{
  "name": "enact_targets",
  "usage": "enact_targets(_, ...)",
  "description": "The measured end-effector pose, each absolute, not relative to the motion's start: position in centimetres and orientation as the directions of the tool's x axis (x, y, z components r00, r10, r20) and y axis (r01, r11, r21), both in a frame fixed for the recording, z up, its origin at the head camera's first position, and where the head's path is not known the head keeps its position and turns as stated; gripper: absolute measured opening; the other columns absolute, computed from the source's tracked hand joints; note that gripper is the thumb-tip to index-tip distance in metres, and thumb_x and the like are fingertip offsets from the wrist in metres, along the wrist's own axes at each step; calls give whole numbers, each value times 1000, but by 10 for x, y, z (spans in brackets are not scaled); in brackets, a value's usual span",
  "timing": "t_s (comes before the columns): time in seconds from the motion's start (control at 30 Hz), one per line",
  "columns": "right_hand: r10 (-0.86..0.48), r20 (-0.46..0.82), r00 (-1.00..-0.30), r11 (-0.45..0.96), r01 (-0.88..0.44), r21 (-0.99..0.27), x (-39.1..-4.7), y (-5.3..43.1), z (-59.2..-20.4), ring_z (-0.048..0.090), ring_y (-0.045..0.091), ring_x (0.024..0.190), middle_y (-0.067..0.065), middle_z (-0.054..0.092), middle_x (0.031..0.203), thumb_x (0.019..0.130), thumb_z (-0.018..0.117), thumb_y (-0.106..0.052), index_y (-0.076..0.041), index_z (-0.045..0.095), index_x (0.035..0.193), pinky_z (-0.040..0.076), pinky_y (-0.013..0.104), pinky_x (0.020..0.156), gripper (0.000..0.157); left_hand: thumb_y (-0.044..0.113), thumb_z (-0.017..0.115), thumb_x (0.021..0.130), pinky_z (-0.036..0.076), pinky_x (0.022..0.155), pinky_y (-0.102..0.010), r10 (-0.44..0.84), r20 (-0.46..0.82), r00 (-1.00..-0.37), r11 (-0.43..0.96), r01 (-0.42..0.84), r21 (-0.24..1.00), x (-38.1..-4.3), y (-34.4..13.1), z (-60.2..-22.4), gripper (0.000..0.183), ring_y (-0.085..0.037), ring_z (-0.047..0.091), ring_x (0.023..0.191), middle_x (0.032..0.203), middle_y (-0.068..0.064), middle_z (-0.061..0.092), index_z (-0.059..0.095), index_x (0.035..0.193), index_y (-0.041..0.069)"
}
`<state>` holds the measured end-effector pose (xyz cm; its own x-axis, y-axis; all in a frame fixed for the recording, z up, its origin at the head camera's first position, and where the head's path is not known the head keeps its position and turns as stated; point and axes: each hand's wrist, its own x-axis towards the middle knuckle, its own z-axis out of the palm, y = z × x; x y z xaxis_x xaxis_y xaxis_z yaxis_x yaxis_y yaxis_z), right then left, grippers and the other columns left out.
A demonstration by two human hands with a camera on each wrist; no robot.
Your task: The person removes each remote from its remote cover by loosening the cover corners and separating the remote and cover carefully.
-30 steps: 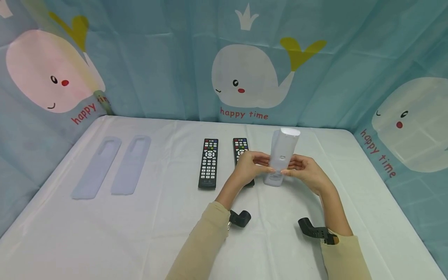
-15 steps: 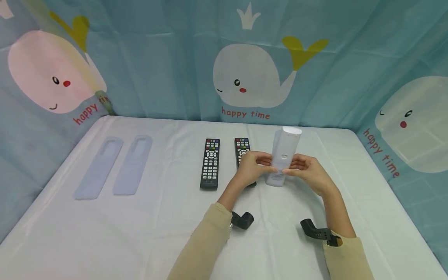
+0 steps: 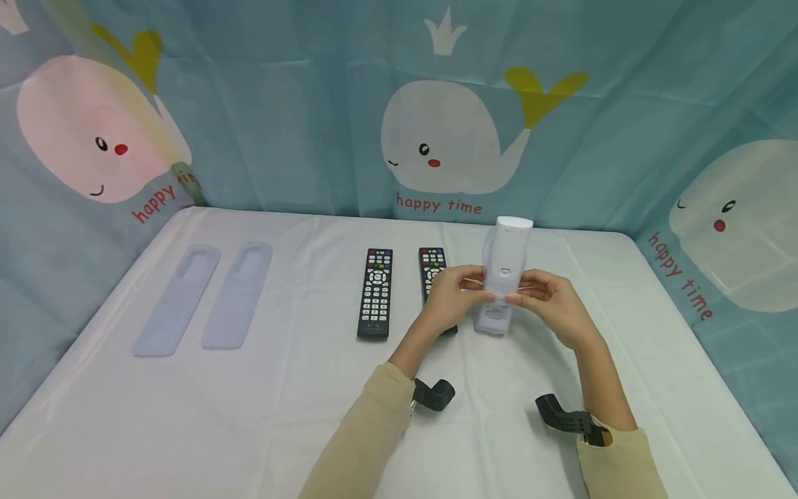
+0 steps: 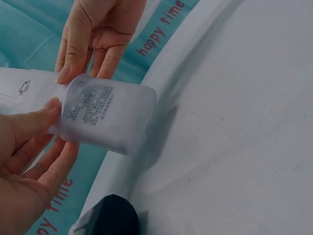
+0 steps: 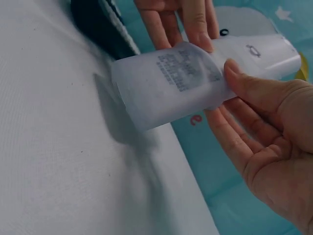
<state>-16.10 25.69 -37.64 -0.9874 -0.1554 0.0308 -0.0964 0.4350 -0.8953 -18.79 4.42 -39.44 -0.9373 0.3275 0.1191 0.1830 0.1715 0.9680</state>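
Observation:
A white remote control point(image 3: 510, 251) stands steeply tilted between both hands, its back with a battery-door latch facing me. Its lower end sits inside a translucent silicone cover point(image 4: 117, 115), and small print shows through. From the left side, the left hand point(image 3: 454, 298) pinches the remote and cover, thumb on the back near the cover's edge. Across from it, the right hand point(image 3: 551, 305) pinches the other side the same way, as the right wrist view shows with the cover point(image 5: 151, 90) pointing down toward the table. The remote's button side is hidden.
Two black remotes point(image 3: 375, 294) point(image 3: 431, 258) lie face up at the middle, the right one partly behind the left hand. Two flat translucent covers point(image 3: 176, 301) point(image 3: 238, 296) lie at the left. A whale-print curtain point(image 3: 299, 125) borders the white-clothed table point(image 3: 249, 423).
The white remote has tipped slightly more upright, its top end shifting up and a little left. Both hands keep their pinch on it at nearly the same spot.

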Motion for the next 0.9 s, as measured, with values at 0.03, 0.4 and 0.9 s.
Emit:
enact_targets(0.03,-154,36,-987,437,-101,-894,-160,256,-375,70,-1,94,13,72,113,99,73,-3,14,62,129,58,17,84,37,4,83,91,61,88,-28,325,120,-938,168,182,969,-188,44,-393,44,-29,75,111,126,-16,75,71,132,-1)
enact_targets(0.4,-55,141,-989,446,-150,-882,-153,244,-362,69,-7,93,30,66,130,98,75,-4,11,63,135,56,12,83,41,4,79,94,62,91,-31,319,111,-941,155,168,974,-185,41,-379,45,-29,73,115,132,-16,71,67,137,0)
enact_targets(0.9,51,199,-979,345,-170,-923,-155,236,-364,70,-4,92,-18,67,102,100,72,-3,14,61,132,61,18,79,38,3,79,93,62,91,-32,305,101,-947,142,150,979,-185,42,-376,43,-31,74,114,128,-18,72,68,134,-3)
